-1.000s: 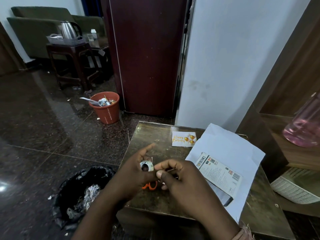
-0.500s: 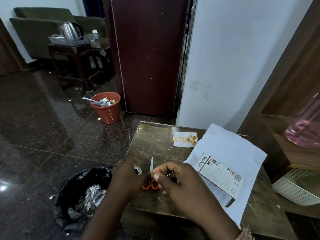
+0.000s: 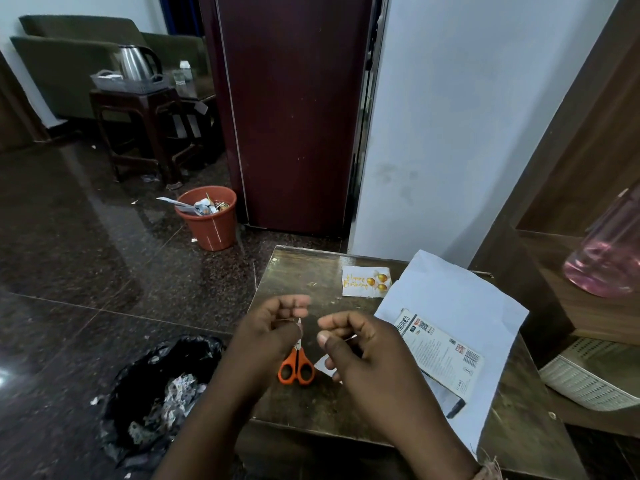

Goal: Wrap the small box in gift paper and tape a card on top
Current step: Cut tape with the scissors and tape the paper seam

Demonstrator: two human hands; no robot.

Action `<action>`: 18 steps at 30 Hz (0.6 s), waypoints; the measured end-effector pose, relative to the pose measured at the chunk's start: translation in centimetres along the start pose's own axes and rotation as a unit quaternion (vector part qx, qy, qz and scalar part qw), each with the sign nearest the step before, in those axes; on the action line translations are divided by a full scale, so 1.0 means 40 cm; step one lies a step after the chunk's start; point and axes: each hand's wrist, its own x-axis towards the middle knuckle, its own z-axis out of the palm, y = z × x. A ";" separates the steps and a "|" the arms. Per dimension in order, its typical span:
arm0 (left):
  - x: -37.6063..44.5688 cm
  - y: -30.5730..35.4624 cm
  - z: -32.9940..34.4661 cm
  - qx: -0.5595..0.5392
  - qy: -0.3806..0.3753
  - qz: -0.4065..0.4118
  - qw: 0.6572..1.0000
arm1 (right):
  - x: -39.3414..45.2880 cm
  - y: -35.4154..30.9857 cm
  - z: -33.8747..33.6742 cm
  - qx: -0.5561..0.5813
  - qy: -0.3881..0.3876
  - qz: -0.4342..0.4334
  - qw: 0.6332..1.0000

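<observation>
The small printed box (image 3: 440, 358) lies flat on a white sheet of gift paper (image 3: 460, 299) at the right of the brown table (image 3: 304, 271). A "Happy Birthday" card (image 3: 366, 281) rests at the table's far edge. Orange-handled scissors (image 3: 296, 368) lie shut near the front, blades pointing away. My left hand (image 3: 273, 334) hovers over the blades with its fingers curled; what it holds is hidden. My right hand (image 3: 356, 348) is beside it, thumb and fingers pinched on a pale piece of tape (image 3: 324, 367). The tape roll is out of sight.
A black rubbish bag (image 3: 162, 386) sits on the floor left of the table. An orange bucket (image 3: 207, 221) stands farther back by a maroon fridge (image 3: 294, 116). A white basket (image 3: 588, 375) and a pink bottle (image 3: 609, 258) sit on shelves to the right.
My left hand held the tape roll up, lowered it to the table beside the scissors, then rose again with fingers curled. My right hand has drawn slightly right, pinching tape.
</observation>
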 end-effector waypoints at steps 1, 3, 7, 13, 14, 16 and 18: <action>-0.005 0.005 0.004 -0.023 -0.024 -0.006 0.999 | 0.003 0.001 -0.001 0.008 0.018 0.002 1.000; -0.012 0.012 0.006 -0.051 -0.063 -0.005 0.997 | 0.006 0.004 -0.004 0.020 0.050 0.005 0.999; -0.019 0.018 0.013 -0.073 -0.129 -0.001 0.989 | 0.010 0.011 -0.010 0.019 0.089 0.006 0.996; -0.021 0.012 0.019 -0.067 -0.157 0.018 0.985 | 0.008 0.002 -0.017 0.057 0.114 -0.012 0.992; -0.021 0.011 0.020 -0.063 -0.161 0.020 0.985 | 0.008 0.000 -0.018 0.062 0.121 -0.012 0.991; -0.025 0.015 0.021 -0.056 -0.173 0.022 0.983 | 0.007 -0.001 -0.021 0.064 0.133 -0.009 0.989; -0.026 0.014 0.021 -0.054 -0.183 0.021 0.981 | 0.007 0.000 -0.026 0.048 0.149 -0.007 0.988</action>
